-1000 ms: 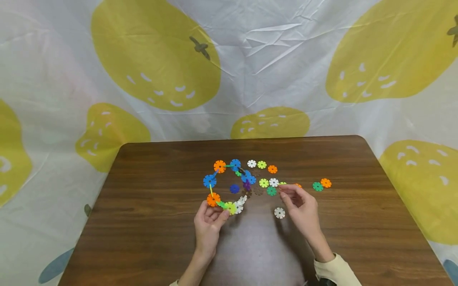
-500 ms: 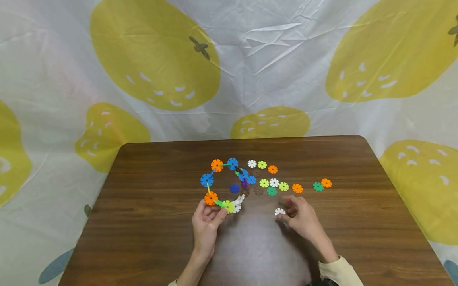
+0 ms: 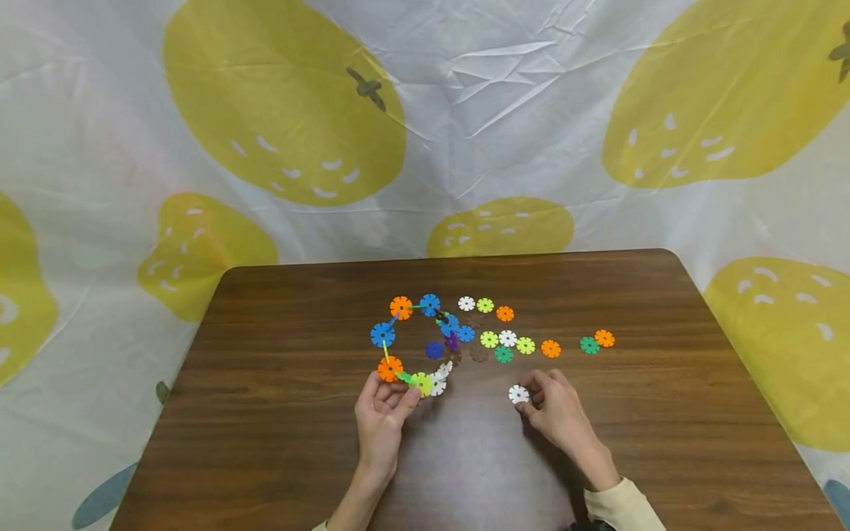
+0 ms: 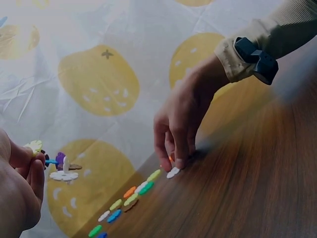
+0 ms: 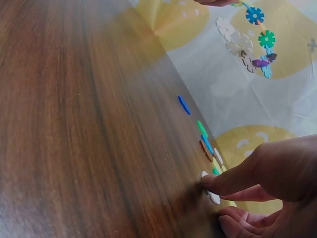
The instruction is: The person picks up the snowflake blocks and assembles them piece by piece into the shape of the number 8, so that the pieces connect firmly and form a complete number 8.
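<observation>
My left hand [image 3: 381, 428] holds up a ring-shaped chain of notched plastic snowflake discs [image 3: 382, 335], its thumb on the lime disc [image 3: 421, 383] and its fingers behind. Orange, blue, green, purple and white discs are slotted together along the chain. My right hand [image 3: 563, 413] pinches a loose white snowflake disc [image 3: 518, 393] at its right edge, low at the tabletop. From the left wrist, the right fingertips come down onto this white disc [image 4: 173, 172]. In the right wrist view the thumb lies against the white disc [image 5: 214, 197].
Loose discs in several colours lie flat behind the right hand, among them a lime disc [image 3: 525, 345] and an orange disc [image 3: 550, 349]. A green disc [image 3: 589, 345] lies farther right. Behind the wooden table [image 3: 299, 295] hangs a fruit-print cloth [image 3: 505, 147].
My right hand has moved down toward me from the loose discs to the white disc, uncovering lime and orange discs. The left hand and chain have shifted slightly left.
</observation>
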A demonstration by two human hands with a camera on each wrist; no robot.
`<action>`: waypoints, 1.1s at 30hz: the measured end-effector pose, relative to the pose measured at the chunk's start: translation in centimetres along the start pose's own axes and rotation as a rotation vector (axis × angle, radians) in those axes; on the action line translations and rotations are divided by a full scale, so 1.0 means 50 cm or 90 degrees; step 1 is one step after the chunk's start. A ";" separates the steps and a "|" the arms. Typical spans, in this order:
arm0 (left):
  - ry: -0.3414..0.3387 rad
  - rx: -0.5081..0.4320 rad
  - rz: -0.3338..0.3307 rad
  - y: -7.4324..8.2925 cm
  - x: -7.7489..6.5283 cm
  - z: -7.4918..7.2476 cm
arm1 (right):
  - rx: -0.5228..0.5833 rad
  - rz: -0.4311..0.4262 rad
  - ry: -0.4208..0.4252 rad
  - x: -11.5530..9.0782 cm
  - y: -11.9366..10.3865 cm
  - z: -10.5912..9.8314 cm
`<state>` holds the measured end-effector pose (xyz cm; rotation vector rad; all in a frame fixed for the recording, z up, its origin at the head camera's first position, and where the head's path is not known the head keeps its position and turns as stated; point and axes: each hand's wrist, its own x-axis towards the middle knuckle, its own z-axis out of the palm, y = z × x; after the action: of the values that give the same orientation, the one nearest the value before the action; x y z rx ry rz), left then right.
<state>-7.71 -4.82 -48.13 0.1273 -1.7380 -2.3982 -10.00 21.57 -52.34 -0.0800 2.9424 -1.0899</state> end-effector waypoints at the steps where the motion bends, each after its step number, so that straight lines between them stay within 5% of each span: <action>1: 0.000 -0.001 0.000 0.000 0.000 0.000 | 0.000 0.001 0.000 0.000 -0.001 0.000; 14: 0.000 -0.002 -0.008 -0.001 0.000 0.002 | 0.011 -0.006 0.008 0.010 0.006 0.001; 33: -0.014 0.002 -0.008 0.000 -0.006 0.003 | -0.015 -0.009 0.067 0.103 0.009 0.041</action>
<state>-7.46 -4.63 -48.08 0.1130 -1.7563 -2.4139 -15.12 20.33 -54.10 -0.0460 3.0520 -1.0945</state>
